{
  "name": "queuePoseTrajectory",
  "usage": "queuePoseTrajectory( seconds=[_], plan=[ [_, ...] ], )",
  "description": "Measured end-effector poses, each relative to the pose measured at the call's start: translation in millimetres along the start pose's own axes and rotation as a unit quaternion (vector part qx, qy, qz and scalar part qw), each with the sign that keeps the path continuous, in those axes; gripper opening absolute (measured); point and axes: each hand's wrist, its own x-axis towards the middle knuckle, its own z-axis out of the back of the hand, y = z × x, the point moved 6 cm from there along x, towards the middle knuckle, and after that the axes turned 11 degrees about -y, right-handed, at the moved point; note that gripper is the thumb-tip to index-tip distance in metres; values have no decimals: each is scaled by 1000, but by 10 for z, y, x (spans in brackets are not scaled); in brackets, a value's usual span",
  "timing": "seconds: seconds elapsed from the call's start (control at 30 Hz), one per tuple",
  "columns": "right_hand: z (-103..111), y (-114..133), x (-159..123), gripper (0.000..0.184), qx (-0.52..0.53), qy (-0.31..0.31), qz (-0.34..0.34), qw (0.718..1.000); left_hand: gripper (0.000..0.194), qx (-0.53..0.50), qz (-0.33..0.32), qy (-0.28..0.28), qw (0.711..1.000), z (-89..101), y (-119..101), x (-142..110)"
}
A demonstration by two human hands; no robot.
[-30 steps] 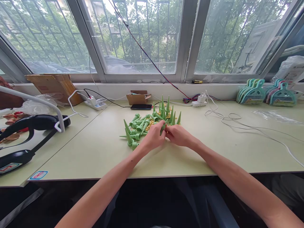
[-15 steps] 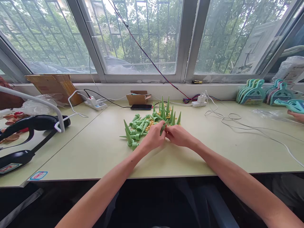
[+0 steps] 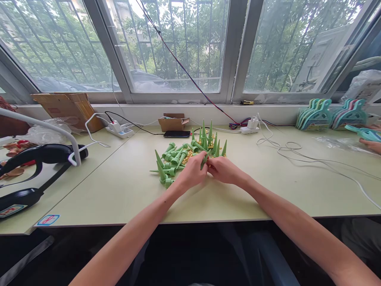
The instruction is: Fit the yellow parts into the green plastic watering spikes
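My left hand (image 3: 195, 169) is closed around a green plastic plant-watering spike (image 3: 205, 159), whose pointed end sticks up between the two hands. Touching it at the fingertips, my right hand (image 3: 224, 169) is closed in a pinch; what it grips is hidden by the fingers. To the left lies a heap of green spikes (image 3: 178, 157) with ribbed collars, some on their sides, some point up. Small yellow pieces (image 3: 188, 157) are scattered among them. Behind my right hand, several spikes (image 3: 210, 131) stand upright with yellow parts at their bases.
A black phone (image 3: 177, 134) lies before a small open cardboard box (image 3: 172, 123). Power strips (image 3: 120, 131) and loose white cables (image 3: 293, 147) run along the back. At left are black headgear (image 3: 50, 153) and a white tube. A co-worker's hand (image 3: 370, 145) holds turquoise plastic at far right.
My hands and the spike stay almost exactly where they were. At far right, the co-worker's turquoise piece has shifted slightly and a second hand appears there.
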Motion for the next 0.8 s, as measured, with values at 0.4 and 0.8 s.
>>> queuePoseTrajectory(
  seconds=[0.4, 0.8],
  plan=[
    [2, 25, -1, 23, -21, 18, -3, 1000, 11, 4, -3, 6, 1000, -3, -23, 0],
    [-10, 10, -1, 24, -32, 23, 5, 999, 13, 0, -3, 12, 1000, -7, -14, -4]
  ],
)
